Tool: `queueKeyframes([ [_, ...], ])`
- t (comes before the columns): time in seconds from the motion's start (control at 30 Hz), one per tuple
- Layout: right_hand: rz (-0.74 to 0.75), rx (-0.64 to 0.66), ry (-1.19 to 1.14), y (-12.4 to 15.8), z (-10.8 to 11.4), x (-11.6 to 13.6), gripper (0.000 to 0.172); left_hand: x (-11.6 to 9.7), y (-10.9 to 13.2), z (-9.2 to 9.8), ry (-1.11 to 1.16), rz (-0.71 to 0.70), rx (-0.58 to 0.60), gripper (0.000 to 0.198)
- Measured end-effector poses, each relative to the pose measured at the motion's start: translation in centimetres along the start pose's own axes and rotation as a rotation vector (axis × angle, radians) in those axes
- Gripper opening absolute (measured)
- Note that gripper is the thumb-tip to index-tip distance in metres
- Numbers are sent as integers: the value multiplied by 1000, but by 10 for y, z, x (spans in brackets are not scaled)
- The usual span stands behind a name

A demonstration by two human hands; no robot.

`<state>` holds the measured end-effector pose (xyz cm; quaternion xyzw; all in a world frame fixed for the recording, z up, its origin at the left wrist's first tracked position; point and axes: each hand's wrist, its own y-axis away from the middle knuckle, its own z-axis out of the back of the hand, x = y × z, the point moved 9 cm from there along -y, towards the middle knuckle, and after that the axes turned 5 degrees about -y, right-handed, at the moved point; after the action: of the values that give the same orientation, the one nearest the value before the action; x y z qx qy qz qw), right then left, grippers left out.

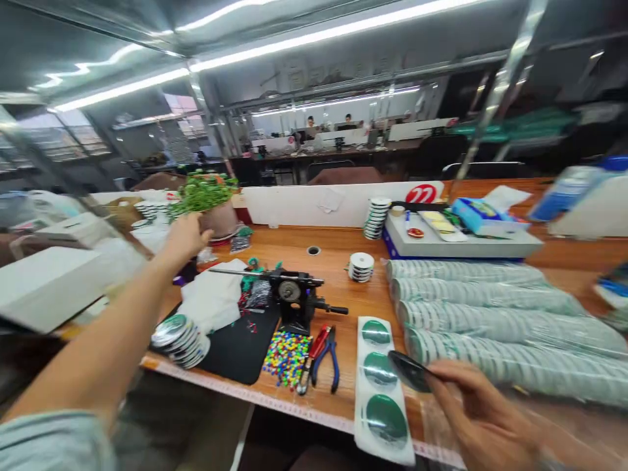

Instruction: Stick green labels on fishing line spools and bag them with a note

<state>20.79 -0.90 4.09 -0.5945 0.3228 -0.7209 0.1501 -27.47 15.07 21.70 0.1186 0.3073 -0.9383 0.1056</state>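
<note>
- Your right hand (483,412), low at the right, grips a dark round disc (409,371), pinching it by the edge between thumb and fingers, above the desk (343,261).
- Your left hand (186,237), arm stretched forward, is blurred, its grip open and empty, just beside a potted green plant (206,196).
- Just below the disc lies a white strip of glossy green circles (380,386).
- To its left are blue-handled pliers (328,363), a red cutter (316,350) and a heap of multicoloured beads (287,356).
- Farther left, a black mat (245,350) carries a leaning stack of round metal-edged discs (179,340).
- A hand-cranked press (292,294) stands beyond the mat, beside a white cloth (210,294).
- Long plastic-wrapped rolls of stacked discs (490,320) lie side by side at the right.
</note>
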Motion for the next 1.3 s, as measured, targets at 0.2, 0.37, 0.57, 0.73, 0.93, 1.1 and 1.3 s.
queueKeyframes([
  [0.2, -73, -33, -9, 3, 5, -17, 8, -186, 0, -124, 3, -449, 494, 33],
  [0.37, -155, -56, 14, 20, 22, -26, 7, -282, 74, -245, -143, -701, 871, 84],
  [0.57, -239, -102, 72, 39, 43, -43, 13, -294, 80, -292, -393, -678, 944, 57],
  [0.73, -422, -170, 16, 34, 51, -56, 22, -313, 69, -252, -372, -744, 837, 59],
  [0.93, -480, -235, -315, 1, 49, -64, 25, -328, 128, -155, 220, -927, 771, 65],
  [1.1, -560, -182, -575, -19, 19, -47, 29, -274, 213, -131, 618, -585, 928, 55],
  [1.3, -572, 64, -442, -15, -25, -22, 30, -239, 263, -106, 756, -443, 710, 56],
])
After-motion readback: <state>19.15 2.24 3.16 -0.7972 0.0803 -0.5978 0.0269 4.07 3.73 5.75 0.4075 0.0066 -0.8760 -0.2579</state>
